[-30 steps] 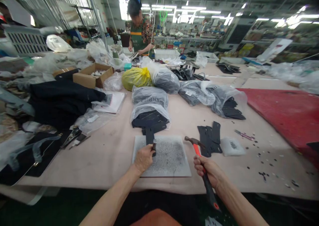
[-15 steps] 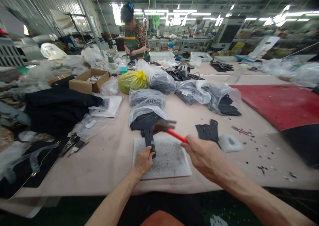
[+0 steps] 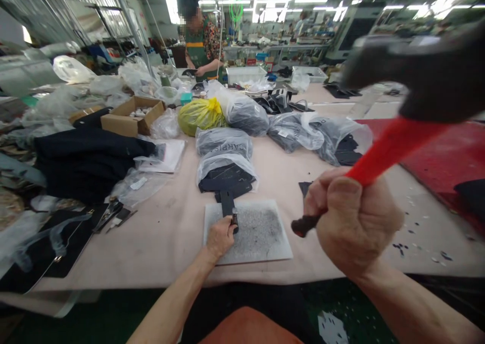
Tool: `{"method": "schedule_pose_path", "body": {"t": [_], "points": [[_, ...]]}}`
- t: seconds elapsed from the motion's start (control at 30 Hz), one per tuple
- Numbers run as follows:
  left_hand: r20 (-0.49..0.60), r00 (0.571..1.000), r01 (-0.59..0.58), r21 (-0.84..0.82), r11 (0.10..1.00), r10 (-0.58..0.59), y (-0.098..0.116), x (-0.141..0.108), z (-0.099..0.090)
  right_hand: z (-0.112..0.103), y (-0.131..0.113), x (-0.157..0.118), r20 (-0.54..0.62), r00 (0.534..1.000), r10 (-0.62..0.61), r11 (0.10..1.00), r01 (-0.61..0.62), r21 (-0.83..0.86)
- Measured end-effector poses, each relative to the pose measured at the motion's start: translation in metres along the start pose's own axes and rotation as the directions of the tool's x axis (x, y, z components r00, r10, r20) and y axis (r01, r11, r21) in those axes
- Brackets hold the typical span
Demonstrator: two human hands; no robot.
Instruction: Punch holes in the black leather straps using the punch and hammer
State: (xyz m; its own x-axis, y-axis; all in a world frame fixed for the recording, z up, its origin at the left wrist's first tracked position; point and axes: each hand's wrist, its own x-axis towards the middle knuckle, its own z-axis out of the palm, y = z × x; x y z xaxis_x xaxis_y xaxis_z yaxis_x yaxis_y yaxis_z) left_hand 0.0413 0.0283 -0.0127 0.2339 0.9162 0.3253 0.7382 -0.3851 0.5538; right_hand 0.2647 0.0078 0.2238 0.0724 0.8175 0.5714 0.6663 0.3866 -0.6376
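Head view, 1 camera. Both of the 2 bare hands hold something. Right hand: fingers wrapped full around the hammer, no gap in the grip; handle butt pokes out below the fist on the left. Hammer is up high, close to the camera; head blurred. Handle's long axis runs lower left to upper right.

Left hand: fingers closed on a short metal-topped tool, looks about upright, tip hidden. Tool is over the left part of the speckled board, at the near end of 1 dark strip. Strip's long axis points away from the person, far end toward the open mouth of the printed plastic bag. Whether fingers also press the strip: can't tell.

Key relation: tool top lies left of and well below the hammer head, well apart, no contact. Left hand is right at the tool; right hand is off to its right and higher.

Around: corner of more dark pieces behind right fist; small bits at table right; 1 co-worker across the table.
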Motion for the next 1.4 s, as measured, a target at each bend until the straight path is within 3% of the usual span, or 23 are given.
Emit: {"method": "schedule_pose_path", "body": {"t": [0.03,0.07,0.13,0.17,0.23,0.3,0.4,0.47,0.53,0.6,0.67,0.7,0.77,0.83,0.97,1.17,1.4], "points": [[0.003,1.000,0.003,0.002,1.000,-0.003,0.000,0.000,0.000,0.003,0.005,-0.006,0.055,0.998,-0.032,0.999,0.033,-0.023],[0.001,1.000,0.009,0.005,1.000,-0.009,0.000,0.000,0.000,0.006,0.012,-0.014,0.196,0.978,-0.072,0.993,0.090,-0.083],[0.003,1.000,0.012,0.007,1.000,-0.012,0.000,0.000,0.000,0.008,0.032,-0.026,0.537,0.842,-0.055,0.950,0.209,-0.230],[0.000,1.000,0.012,0.008,1.000,-0.012,0.000,0.000,0.000,0.008,0.043,-0.030,0.627,0.779,0.015,0.929,0.221,-0.297],[-0.003,1.000,0.014,0.004,1.000,-0.014,0.000,-0.001,0.000,0.005,0.068,-0.035,0.642,0.744,0.184,0.910,0.118,-0.397],[-0.005,1.000,0.014,0.001,1.000,-0.014,-0.001,-0.001,0.001,0.004,0.095,-0.040,0.570,0.734,0.369,0.900,-0.128,-0.417],[-0.006,1.000,0.017,-0.001,1.000,-0.017,-0.002,-0.002,0.002,0.009,0.141,-0.057,0.469,0.614,0.635,0.773,-0.516,-0.370],[-0.003,1.000,0.023,-0.004,1.000,-0.023,-0.004,-0.003,0.003,0.014,0.169,-0.074,0.392,0.578,0.716,0.698,-0.567,-0.438],[0.000,0.999,0.032,-0.004,0.999,-0.032,-0.005,-0.003,0.003,0.019,0.186,-0.090,0.332,0.604,0.724,0.675,-0.522,-0.522],[0.009,0.999,0.045,0.003,0.999,-0.045,-0.006,-0.002,0.003,0.028,0.187,-0.099,0.306,0.714,0.630,0.724,-0.398,-0.563],[0.021,0.998,0.060,0.015,0.998,-0.060,-0.006,-0.001,0.003,0.045,0.172,-0.102,0.346,0.832,0.434,0.823,-0.210,-0.528],[0.027,0.997,0.068,0.017,0.998,-0.069,-0.006,-0.001,0.003,0.057,0.160,-0.102,0.385,0.866,0.320,0.870,-0.107,-0.482],[0.038,0.996,0.086,0.006,0.996,-0.087,-0.005,0.000,0.003,0.088,0.133,-0.101,0.480,0.862,0.161,0.946,0.004,-0.323],[0.045,0.993,0.113,-0.031,0.993,-0.111,-0.005,0.000,0.002,0.119,0.109,-0.101,0.542,0.836,0.087,0.978,0.033,-0.208],[0.035,0.978,0.210,-0.225,0.951,-0.207,-0.005,0.003,-0.004,0.157,0.089,-0.109,0.541,0.836,0.088,0.983,0.016,-0.185],[-0.024,0.883,0.393,-0.507,0.768,-0.468,-0.011,0.009,-0.014,0.158,0.095,-0.108,0.540,0.833,0.119,0.974,0.008,-0.227],[-0.012,0.895,0.380,-0.505,0.775,-0.447,-0.012,0.008,-0.014,0.160,0.086,-0.109,0.535,0.835,0.128,0.967,0.016,-0.256]]}}
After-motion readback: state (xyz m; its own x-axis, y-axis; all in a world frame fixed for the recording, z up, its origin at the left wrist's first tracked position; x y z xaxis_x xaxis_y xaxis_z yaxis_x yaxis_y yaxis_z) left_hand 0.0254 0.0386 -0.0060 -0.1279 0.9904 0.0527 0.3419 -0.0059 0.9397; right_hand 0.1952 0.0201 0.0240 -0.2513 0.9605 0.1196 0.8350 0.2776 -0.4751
